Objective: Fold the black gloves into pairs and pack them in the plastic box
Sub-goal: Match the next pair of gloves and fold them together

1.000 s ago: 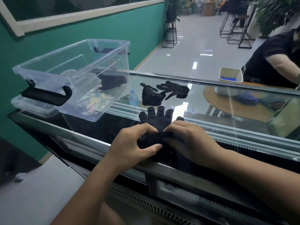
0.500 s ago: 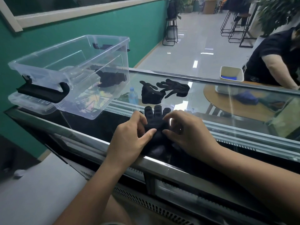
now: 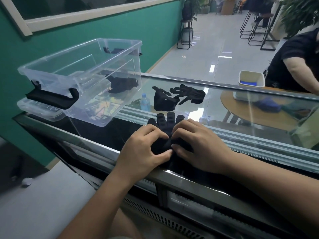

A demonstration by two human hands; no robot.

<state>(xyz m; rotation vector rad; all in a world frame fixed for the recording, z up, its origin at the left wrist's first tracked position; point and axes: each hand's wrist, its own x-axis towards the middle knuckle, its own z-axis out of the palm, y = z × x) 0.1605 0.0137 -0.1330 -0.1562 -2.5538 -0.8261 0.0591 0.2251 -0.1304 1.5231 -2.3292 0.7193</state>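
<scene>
A black glove pair (image 3: 167, 125) lies flat on the glass counter, fingers pointing away from me. My left hand (image 3: 143, 150) and my right hand (image 3: 198, 145) both pinch its cuff end, which is bunched between my fingertips. Two more black gloves (image 3: 174, 98) lie loose on the glass just beyond. The clear plastic box (image 3: 82, 78) stands at the left with black clip handles; a folded black glove bundle (image 3: 123, 84) rests inside near its right wall.
The box lid (image 3: 39, 109) lies under the box at the left. The counter's metal front edge (image 3: 189, 178) runs below my hands. A person in a black shirt (image 3: 296, 62) sits at the far right beside a small white bin (image 3: 251, 78).
My hands slid back from the glove's palm toward the cuff and gathered the fabric there. The view shifted slightly; the loose gloves and box stayed put.
</scene>
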